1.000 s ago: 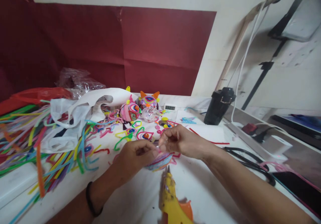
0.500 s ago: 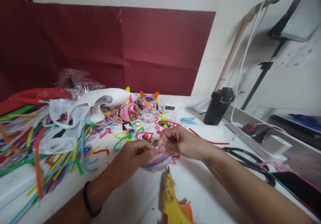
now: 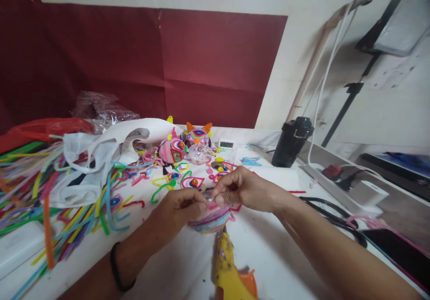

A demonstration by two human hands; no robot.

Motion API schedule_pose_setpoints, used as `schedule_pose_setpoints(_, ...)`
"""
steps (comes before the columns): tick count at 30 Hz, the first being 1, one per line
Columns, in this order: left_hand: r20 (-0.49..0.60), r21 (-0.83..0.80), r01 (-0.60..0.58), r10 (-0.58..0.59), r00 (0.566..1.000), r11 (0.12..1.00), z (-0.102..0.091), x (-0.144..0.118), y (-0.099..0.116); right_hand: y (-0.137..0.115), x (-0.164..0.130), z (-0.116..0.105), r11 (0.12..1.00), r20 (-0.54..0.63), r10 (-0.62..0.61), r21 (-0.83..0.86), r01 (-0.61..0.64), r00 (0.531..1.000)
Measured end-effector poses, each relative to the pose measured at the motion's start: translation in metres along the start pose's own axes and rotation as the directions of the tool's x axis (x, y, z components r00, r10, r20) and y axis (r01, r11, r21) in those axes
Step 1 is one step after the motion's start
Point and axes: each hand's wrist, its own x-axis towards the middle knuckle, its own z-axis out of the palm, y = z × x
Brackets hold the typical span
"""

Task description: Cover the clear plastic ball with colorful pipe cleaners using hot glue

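A rounded ball (image 3: 211,222) covered in pink, blue and orange fuzzy stripes sits between my hands, its top partly hidden by my fingers. From the left, my left hand (image 3: 184,206) pinches at its upper edge, thumb against forefinger. My right hand (image 3: 244,189) is closed in a similar pinch on the opposite side, the fingertips of both hands almost meeting. A small clear, shiny bit shows between them; whether it is part of the ball I cannot tell. Just below the ball, a yellow hot glue gun (image 3: 227,266) with an orange trigger points its nozzle toward it.
Loose pipe cleaners (image 3: 75,217) in many colours spread on the left beside white cut-out material (image 3: 85,181). Two decorated balls (image 3: 172,151) and a small digital timer (image 3: 226,144) stand behind. To the right are a black bottle (image 3: 291,142), a coiled black cable (image 3: 331,212) and a phone (image 3: 398,250).
The striped ball has turned or tilted slightly, showing more of its striped side. Both hands keep their pinch with only small finger movements. The whole view has shifted a little.
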Motion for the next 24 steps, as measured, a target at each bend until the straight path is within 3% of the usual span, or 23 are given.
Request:
schedule_pose_setpoints(10, -0.019, 0.02, -0.007, 0.008, 1.0, 1.0, -0.001, 0.0, -0.001, -0.002, -0.003, -0.011, 0.994, 0.064, -0.019, -0.102, 0.025, 0.998)
schedule_pose_setpoints(18, -0.036, -0.036, 0.01, -0.011, 0.999, 0.999, -0.002, 0.002, 0.001, -0.007, -0.006, -0.015, 0.998, 0.057, -0.038, -0.051, 0.041, 0.998)
schedule_pose_setpoints(24, -0.033, -0.051, -0.007, 0.006, 0.999, 0.999, -0.002, 0.002, -0.001, -0.008, -0.006, -0.017, 0.987, 0.018, -0.089, -0.13, 0.091, 0.996)
